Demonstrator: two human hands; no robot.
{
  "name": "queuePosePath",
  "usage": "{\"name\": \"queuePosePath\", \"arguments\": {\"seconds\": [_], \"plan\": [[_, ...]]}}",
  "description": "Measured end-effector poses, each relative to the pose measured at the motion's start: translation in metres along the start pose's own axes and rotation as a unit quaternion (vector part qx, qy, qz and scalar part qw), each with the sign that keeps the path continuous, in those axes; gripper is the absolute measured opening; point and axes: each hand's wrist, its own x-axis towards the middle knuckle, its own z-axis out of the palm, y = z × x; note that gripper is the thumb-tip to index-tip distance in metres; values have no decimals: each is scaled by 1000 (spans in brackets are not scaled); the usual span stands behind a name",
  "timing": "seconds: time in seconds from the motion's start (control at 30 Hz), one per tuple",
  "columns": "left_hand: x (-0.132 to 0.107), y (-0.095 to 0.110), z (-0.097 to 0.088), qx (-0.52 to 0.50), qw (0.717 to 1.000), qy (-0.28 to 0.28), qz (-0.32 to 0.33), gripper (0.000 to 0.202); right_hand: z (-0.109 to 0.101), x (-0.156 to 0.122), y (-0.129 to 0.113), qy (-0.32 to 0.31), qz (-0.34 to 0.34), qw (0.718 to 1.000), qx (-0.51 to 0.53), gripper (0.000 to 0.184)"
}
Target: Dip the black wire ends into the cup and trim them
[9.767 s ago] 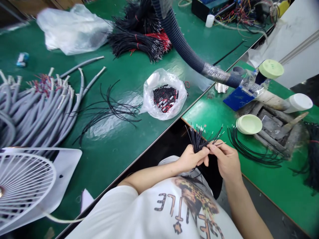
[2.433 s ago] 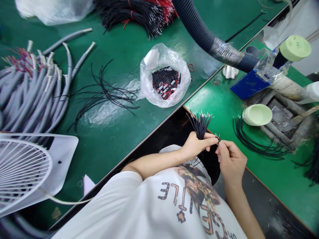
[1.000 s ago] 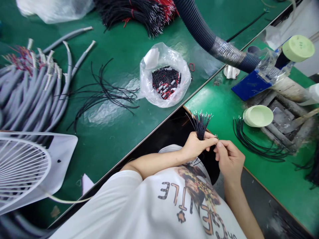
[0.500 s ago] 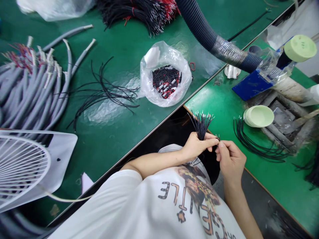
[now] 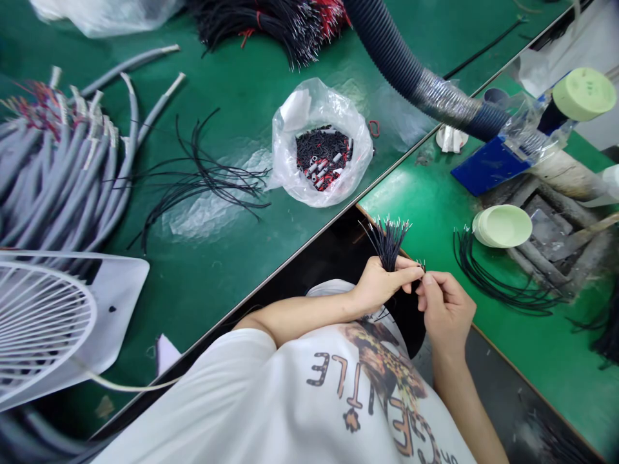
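The left hand (image 5: 381, 288) is clenched around a bundle of thin black wires (image 5: 387, 240), over the lap beside the green table (image 5: 430, 200). The bundle's long axis points up and away from the body, with the bare tips fanned at the far end. The right hand (image 5: 445, 310), just to the right and touching the left fingertips, pinches a small dark piece (image 5: 422, 265).

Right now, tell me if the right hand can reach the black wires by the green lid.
Probably yes: the black wires lie just past the right hand, nothing between; it pinches a wire end.
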Motion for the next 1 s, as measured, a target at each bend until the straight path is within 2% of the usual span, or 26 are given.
{"name": "queuePosePath", "arguments": {"seconds": [0.17,0.37,0.53,0.63,0.77,0.9,1.0], "plan": [[0,1,1,-5,1000,3,-1,37,0,0,2,27,-1,1000,-9,23],[0,0,5,-1,1000,9,-15,43,-4,1,4,30,1,999,-14,23],[1,-6,8,-1,999,-14,-30,48,-18,3,1,31,-11,998,-44,20],[4,-6,9,4,999,-25,-33,49,-41,8,-7,38,-14,996,-78,19],[12,1,6,14,1000,-16,-23,47,-88,29,-20,29,-24,986,-161,21],[25,6,2,21,1000,-6,1,44,-131,71,-31,-13,-47,965,-259,25],[33,6,3,28,1000,1,9,43,-145,110,-35,-51,-40,943,-326,27]]}}
